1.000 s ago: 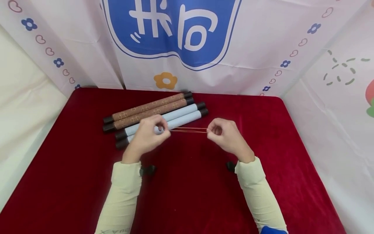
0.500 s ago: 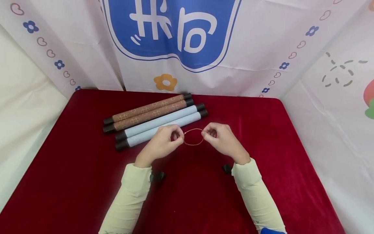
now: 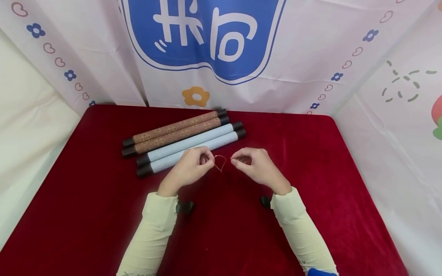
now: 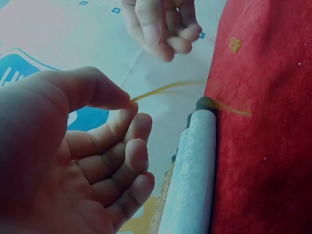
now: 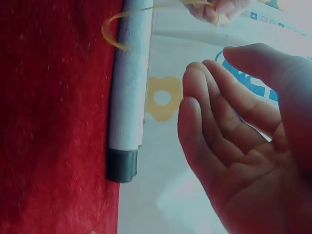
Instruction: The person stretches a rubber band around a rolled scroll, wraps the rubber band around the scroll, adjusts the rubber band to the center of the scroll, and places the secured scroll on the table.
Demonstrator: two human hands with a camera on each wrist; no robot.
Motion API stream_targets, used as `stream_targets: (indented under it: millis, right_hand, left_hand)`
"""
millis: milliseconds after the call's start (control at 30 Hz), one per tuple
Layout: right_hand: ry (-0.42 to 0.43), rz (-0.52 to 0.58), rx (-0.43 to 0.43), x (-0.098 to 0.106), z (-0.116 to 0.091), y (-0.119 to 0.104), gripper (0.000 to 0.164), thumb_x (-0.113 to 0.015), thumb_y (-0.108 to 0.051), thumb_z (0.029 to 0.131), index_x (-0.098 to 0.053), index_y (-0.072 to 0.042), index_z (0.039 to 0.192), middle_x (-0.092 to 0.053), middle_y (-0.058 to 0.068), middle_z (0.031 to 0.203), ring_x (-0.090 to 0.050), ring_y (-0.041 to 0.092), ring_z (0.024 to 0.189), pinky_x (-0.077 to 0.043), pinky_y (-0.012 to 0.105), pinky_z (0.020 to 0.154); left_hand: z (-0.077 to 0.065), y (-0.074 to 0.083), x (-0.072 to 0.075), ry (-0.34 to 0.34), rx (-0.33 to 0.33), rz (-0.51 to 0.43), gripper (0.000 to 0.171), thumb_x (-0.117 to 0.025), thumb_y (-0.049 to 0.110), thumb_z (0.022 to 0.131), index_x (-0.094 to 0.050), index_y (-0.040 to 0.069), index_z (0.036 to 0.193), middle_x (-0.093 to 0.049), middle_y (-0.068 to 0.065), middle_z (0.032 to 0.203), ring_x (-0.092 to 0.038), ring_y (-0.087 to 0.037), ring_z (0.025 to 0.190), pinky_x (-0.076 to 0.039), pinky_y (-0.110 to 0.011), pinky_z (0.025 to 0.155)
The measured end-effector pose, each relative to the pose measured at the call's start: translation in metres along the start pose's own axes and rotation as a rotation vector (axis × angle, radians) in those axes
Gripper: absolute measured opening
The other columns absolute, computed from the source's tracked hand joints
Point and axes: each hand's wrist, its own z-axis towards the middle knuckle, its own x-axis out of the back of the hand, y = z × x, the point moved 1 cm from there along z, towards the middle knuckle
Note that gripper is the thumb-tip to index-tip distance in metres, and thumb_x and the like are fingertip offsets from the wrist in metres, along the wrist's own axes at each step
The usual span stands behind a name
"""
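My left hand [image 3: 191, 165] pinches a thin yellowish rubber band [image 4: 165, 87] between thumb and index finger. From the fingertips the band hangs out as a slack loop, toward the right hand in the head view. The right hand [image 3: 257, 165] is a short way to the right, its thumb and fingers apart and nothing between them in the right wrist view. Just behind the left hand lie two light blue rolls [image 3: 193, 143] with black ends, partly hidden by that hand. Two brown patterned rolls [image 3: 176, 130] lie side by side beyond them.
A red velvet cloth [image 3: 310, 172] covers the table. White printed curtains [image 3: 293, 92] stand along its back and sides. In the left wrist view a small yellow piece [image 4: 235, 45] shows on the red cloth.
The rubber band was stretched taut between both hands, then relaxed to a round loop as the hands came together. The right hand has since let go; the left keeps hold.
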Motion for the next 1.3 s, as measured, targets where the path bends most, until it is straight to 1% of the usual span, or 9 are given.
stream_targets:
  millis: [133,267,433,667,833,900,1000,1133,1300]
  right_hand:
    - [-0.003,-0.019,0.021,-0.004,0.000,-0.005,0.019,-0.078,-0.022,0.097,-0.082,-0.013,0.114,-0.081,-0.002,0.105,-0.070,0.010,0.087,-0.051,0.037,0.090]
    - [-0.001,0.013,0.054,-0.009,0.000,-0.008,0.021,-0.079,-0.018,0.095,-0.082,-0.013,0.115,-0.082,0.001,0.107,-0.060,0.015,0.072,-0.053,0.031,0.075]
    - [0.008,0.111,0.050,-0.014,0.000,-0.009,0.023,-0.079,-0.015,0.096,-0.082,-0.012,0.118,-0.082,0.004,0.112,-0.065,0.012,0.077,-0.054,0.023,0.071]
    - [0.009,0.235,0.023,-0.020,0.002,-0.009,0.028,-0.076,-0.010,0.097,-0.078,-0.004,0.124,-0.079,0.012,0.121,-0.076,0.015,0.102,-0.061,0.025,0.085]
    - [-0.061,0.363,-0.016,-0.026,0.003,-0.011,0.027,-0.072,-0.007,0.099,-0.077,-0.004,0.125,-0.079,0.011,0.119,-0.071,0.012,0.099,-0.060,0.025,0.087]
    - [-0.060,0.397,-0.021,-0.028,0.004,-0.013,0.027,-0.072,-0.006,0.099,-0.077,-0.004,0.126,-0.078,0.012,0.119,-0.069,0.012,0.095,-0.060,0.024,0.085]
    - [-0.036,0.433,-0.014,-0.031,0.006,-0.014,0.031,-0.074,-0.005,0.097,-0.075,-0.003,0.128,-0.077,0.013,0.124,-0.074,0.017,0.104,-0.062,0.029,0.091]
    - [-0.019,0.409,-0.009,-0.031,0.008,-0.014,0.034,-0.078,-0.009,0.096,-0.074,-0.004,0.129,-0.075,0.012,0.129,-0.075,0.024,0.116,-0.060,0.033,0.098]
    - [0.015,0.258,-0.014,-0.026,0.003,-0.015,0.038,-0.084,-0.019,0.091,-0.074,-0.010,0.127,-0.076,0.007,0.125,-0.077,0.023,0.111,-0.061,0.039,0.096]
  left_hand:
    - [0.000,0.003,-0.002,0.024,-0.025,0.001,0.007,-0.066,0.015,0.093,-0.072,0.013,0.092,-0.066,0.000,0.075,-0.058,-0.012,0.069,-0.048,-0.026,0.066]
    - [0.000,0.007,-0.007,0.020,-0.049,-0.026,0.008,-0.064,0.013,0.094,-0.072,0.012,0.093,-0.071,-0.003,0.075,-0.058,-0.009,0.066,-0.047,-0.024,0.062]
    - [-0.002,0.016,-0.010,0.044,-0.064,-0.043,0.008,-0.065,0.012,0.094,-0.072,0.012,0.092,-0.068,0.000,0.074,-0.057,-0.010,0.067,-0.046,-0.023,0.062]
    - [-0.005,0.030,-0.016,0.097,-0.135,-0.060,0.006,-0.066,0.010,0.095,-0.072,0.010,0.094,-0.069,-0.001,0.084,-0.060,-0.013,0.077,-0.049,-0.025,0.070]
    - [-0.008,0.038,-0.019,0.113,-0.183,-0.064,0.005,-0.066,0.010,0.097,-0.071,0.009,0.094,-0.069,-0.003,0.089,-0.061,-0.014,0.080,-0.051,-0.029,0.070]
    - [-0.009,0.039,-0.017,0.118,-0.189,-0.062,0.005,-0.066,0.010,0.097,-0.071,0.009,0.094,-0.069,-0.003,0.089,-0.061,-0.014,0.081,-0.051,-0.030,0.070]
    - [-0.011,0.040,-0.014,0.126,-0.179,-0.063,0.005,-0.066,0.010,0.097,-0.071,0.008,0.095,-0.069,-0.003,0.090,-0.061,-0.014,0.082,-0.050,-0.028,0.070]
    - [-0.011,0.037,-0.011,0.134,-0.152,-0.053,0.005,-0.066,0.011,0.097,-0.071,0.009,0.096,-0.069,-0.003,0.090,-0.060,-0.013,0.081,-0.048,-0.026,0.069]
    - [-0.009,0.033,-0.009,0.092,-0.115,-0.027,0.006,-0.066,0.014,0.098,-0.072,0.011,0.096,-0.069,-0.001,0.088,-0.059,-0.011,0.077,-0.047,-0.024,0.067]
